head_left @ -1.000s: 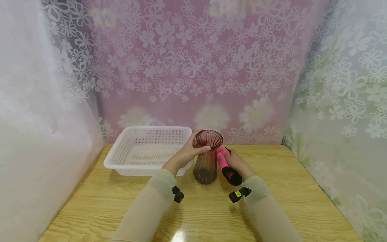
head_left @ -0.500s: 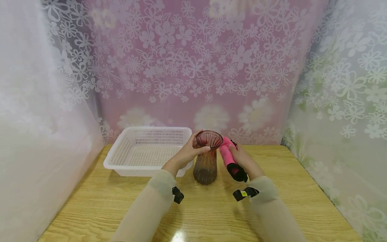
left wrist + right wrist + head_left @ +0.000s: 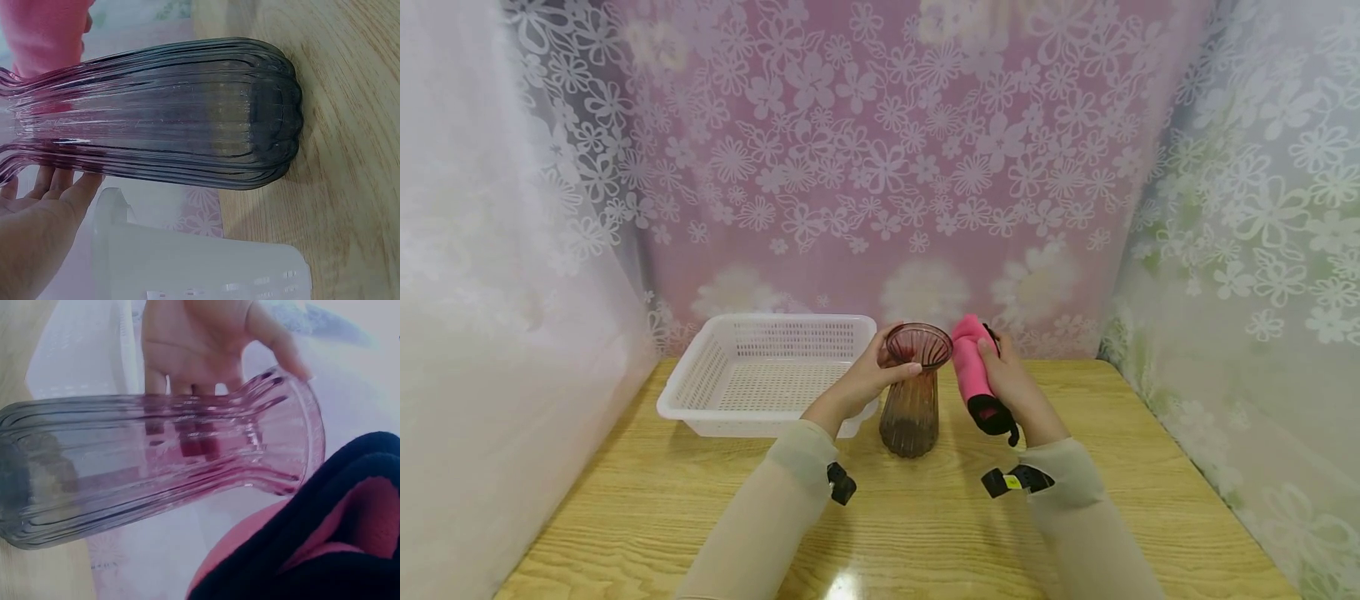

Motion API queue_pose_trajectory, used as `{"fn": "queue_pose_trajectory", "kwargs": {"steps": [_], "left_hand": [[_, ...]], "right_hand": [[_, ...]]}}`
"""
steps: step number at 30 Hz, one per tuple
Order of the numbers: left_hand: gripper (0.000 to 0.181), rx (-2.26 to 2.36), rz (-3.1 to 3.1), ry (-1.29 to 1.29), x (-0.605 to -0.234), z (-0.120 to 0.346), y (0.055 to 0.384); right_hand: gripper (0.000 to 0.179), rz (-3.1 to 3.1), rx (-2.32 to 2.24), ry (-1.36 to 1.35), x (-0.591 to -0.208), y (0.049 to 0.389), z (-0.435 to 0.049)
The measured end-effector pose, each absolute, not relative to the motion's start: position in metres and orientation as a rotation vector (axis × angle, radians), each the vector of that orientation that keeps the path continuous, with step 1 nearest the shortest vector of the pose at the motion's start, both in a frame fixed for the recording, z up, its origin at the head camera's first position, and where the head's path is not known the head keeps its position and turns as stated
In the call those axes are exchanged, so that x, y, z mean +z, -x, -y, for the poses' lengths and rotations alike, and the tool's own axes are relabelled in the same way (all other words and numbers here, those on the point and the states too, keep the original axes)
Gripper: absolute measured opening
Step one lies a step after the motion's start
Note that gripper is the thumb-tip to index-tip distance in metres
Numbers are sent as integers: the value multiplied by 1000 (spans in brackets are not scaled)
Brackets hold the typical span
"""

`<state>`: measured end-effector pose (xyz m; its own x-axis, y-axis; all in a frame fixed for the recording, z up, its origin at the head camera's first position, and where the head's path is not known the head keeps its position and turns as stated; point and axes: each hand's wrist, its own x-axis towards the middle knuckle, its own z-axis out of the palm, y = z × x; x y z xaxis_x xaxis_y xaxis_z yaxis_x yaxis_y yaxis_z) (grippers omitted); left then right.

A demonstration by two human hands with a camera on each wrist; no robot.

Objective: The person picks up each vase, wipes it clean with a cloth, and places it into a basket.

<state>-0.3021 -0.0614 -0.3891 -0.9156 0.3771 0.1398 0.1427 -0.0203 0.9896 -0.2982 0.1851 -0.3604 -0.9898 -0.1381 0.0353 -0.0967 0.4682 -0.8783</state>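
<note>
A ribbed glass vase, pinkish at its flared mouth and smoky grey toward the base, stands upright on the wooden table. My left hand grips it at the neck, thumb across the near side and fingers behind, seen through the glass in the right wrist view. To the vase's right, my right hand holds a pink fabric pouch above the table. Black trim edges the pouch's opening, which faces down toward me, and a short black cord end hangs from it. The pouch's top is close beside the vase rim.
Left of the vase sits a white plastic basket with slotted walls, its near right corner behind my left wrist. Flowered curtains hang at the back and both sides of the wooden table.
My right hand has lifted the pink pouch up and slightly right, away from the lower side of the vase. The left hand and vase have stayed in place.
</note>
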Motion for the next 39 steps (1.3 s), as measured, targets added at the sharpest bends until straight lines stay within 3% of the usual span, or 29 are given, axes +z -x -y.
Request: {"fn": "queue_pose_trajectory", "kwargs": {"steps": [16, 28, 39], "left_hand": [[85, 2061, -2066, -521, -393, 61, 305], [85, 2059, -2070, -527, -390, 62, 304], [86, 2053, -2078, -554, -393, 61, 306]], "right_hand": [[69, -2711, -1878, 246, -360, 291, -177], [51, -2721, -2509, 410, -381, 294, -151], [48, -2711, -2785, 498, -400, 289, -114]]}}
